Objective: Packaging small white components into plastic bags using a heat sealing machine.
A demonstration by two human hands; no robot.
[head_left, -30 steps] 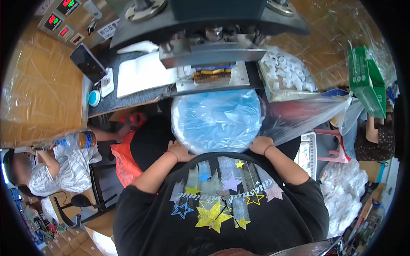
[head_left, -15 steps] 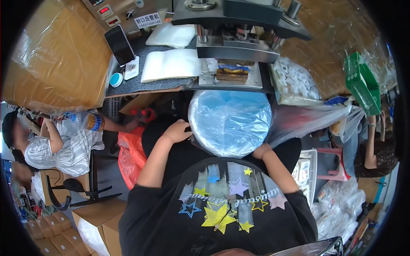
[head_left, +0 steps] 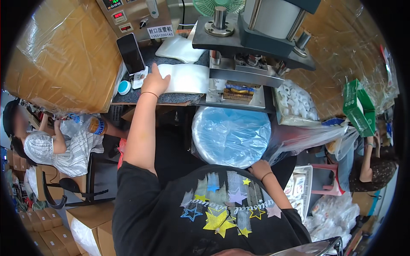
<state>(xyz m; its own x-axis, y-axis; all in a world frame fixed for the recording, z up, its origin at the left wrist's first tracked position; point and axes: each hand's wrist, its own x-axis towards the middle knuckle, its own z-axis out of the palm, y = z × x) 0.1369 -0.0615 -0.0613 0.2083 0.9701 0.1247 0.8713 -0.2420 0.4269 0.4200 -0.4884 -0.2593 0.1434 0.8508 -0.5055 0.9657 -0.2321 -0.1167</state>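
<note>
My left hand (head_left: 156,81) is over the left end of a stack of clear flat plastic bags or film (head_left: 188,79) on the bench. Its index finger is stretched out and the thumb stands apart; nothing shows in it. My right hand (head_left: 259,170) rests at the near right rim of a round tub lined with clear plastic over blue (head_left: 232,136) in front of my lap. The tub hides most of that hand's fingers. A second stack of clear plastic (head_left: 181,49) lies behind the first.
A metal press machine (head_left: 245,70) stands over the bench. Left of the stacks are a phone (head_left: 131,54) and a small teal-lidded jar (head_left: 124,87). White plastic parts (head_left: 297,100) fill a tray at right. A green box (head_left: 359,109) and co-workers are at the sides.
My left hand has left the tub's left side and reached forward to the plastic stack on the bench. My right hand stays by the tub. The whole view has shifted slightly.
</note>
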